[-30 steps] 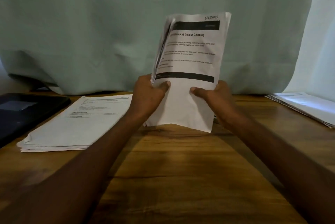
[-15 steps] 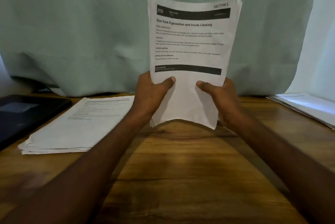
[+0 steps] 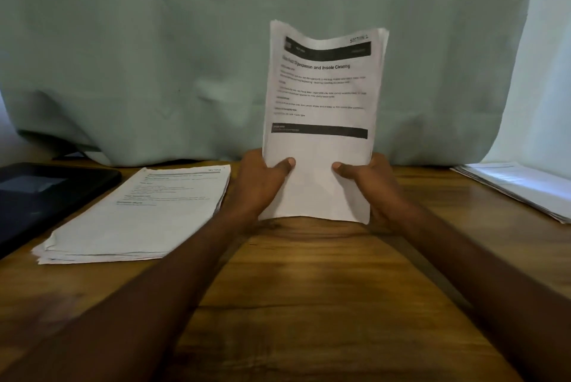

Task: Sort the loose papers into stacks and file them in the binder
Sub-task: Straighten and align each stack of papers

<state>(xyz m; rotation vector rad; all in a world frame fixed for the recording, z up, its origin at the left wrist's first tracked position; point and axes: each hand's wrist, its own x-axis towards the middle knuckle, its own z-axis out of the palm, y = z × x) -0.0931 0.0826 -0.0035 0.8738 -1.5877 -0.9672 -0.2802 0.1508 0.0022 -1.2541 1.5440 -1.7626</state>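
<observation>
Both hands gripped one sheaf of papers (image 3: 321, 146) upright above the wooden table (image 3: 309, 289), its long axis vertical and bottom edge just over the wood. The left hand (image 3: 262, 180) pinched the lower left edge, the right hand (image 3: 374, 183) the lower right, thumbs in front. A flat stack (image 3: 136, 217) lay just left of the left hand, the dark binder (image 3: 46, 193) beyond it, closed, contents hidden. Another stack (image 3: 519, 187) lay well right of the right hand.

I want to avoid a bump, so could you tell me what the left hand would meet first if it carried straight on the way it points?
Probably the green cloth backdrop. The left hand, gripping the held sheaf of papers, points away across the wooden table, and nothing shows between; depth is unclear.
</observation>
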